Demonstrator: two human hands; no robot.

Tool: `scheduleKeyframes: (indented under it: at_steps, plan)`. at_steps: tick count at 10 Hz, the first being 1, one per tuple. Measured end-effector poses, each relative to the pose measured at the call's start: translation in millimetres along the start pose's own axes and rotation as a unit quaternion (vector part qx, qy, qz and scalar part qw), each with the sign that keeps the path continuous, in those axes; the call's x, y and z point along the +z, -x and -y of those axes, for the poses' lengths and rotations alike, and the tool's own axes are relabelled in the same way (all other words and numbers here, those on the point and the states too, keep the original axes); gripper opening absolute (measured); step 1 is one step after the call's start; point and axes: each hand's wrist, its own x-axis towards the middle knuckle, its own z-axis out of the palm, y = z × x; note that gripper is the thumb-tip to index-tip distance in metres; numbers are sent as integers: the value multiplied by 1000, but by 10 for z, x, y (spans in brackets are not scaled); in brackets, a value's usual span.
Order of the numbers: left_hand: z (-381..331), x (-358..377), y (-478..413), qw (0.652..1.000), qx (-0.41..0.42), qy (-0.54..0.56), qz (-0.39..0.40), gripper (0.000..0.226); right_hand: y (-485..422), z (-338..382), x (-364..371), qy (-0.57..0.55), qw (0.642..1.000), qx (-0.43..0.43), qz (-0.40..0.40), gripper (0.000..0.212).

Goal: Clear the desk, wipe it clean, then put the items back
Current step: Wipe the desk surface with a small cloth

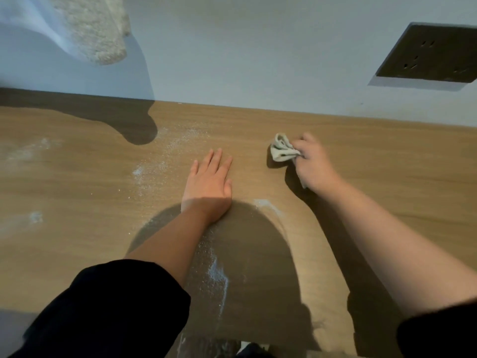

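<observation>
The wooden desk runs across the view against a pale wall. My right hand presses a crumpled pale cloth onto the desk, right of centre near the back edge. My left hand lies flat on the desk, palm down, fingers apart, holding nothing, a little left of the cloth. White powdery dust streaks the desk left of my left hand, and more white dust trails down toward the front edge between my arms.
A dark wall socket plate is set into the wall at upper right. A fuzzy white object hangs at upper left and throws a dark shadow on the desk. Fainter dust patches lie at far left.
</observation>
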Motion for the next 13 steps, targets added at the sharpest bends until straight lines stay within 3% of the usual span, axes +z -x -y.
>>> scheduleKeyframes:
  at_steps: [1, 3, 4, 5, 6, 7, 9, 10, 11, 12, 13]
  plan:
    - [4, 17, -4, 1000, 2, -2, -4, 58, 44, -20, 122, 159, 986, -46, -24, 31]
    - [21, 24, 0, 1000, 15, 2, -15, 59, 696, 249, 406, 118, 983, -137, 5, 41]
    - [25, 45, -13, 1000, 14, -5, -18, 60, 850, 330, 444, 28, 994, -91, 62, 14]
    - [29, 63, -10, 999, 23, -28, -10, 62, 836, 325, 379, -21, 994, -88, 55, 10]
    - [34, 73, -8, 999, 26, -36, -7, 63, 634, 92, 163, 32, 999, -1, -39, 32]
    - [37, 86, -13, 999, 27, -44, -6, 63, 492, -116, -44, 86, 988, 88, -91, 28]
    - [48, 105, -29, 998, 33, -54, -7, 63, 936, 166, 345, 98, 994, -35, 14, 41]
    - [41, 101, -25, 998, 30, -58, -5, 63, 1117, 356, 441, 59, 995, -66, 45, 6]
    - [38, 97, -20, 998, 31, -62, -3, 62, 1082, 366, 302, 38, 997, -59, 37, 13]
    - [42, 96, -11, 997, 29, -65, -4, 62, 894, 81, -3, 30, 991, 68, -111, 33]
    - [47, 107, -14, 997, 31, -69, -6, 62, 962, -282, -253, 73, 953, 225, -191, 36]
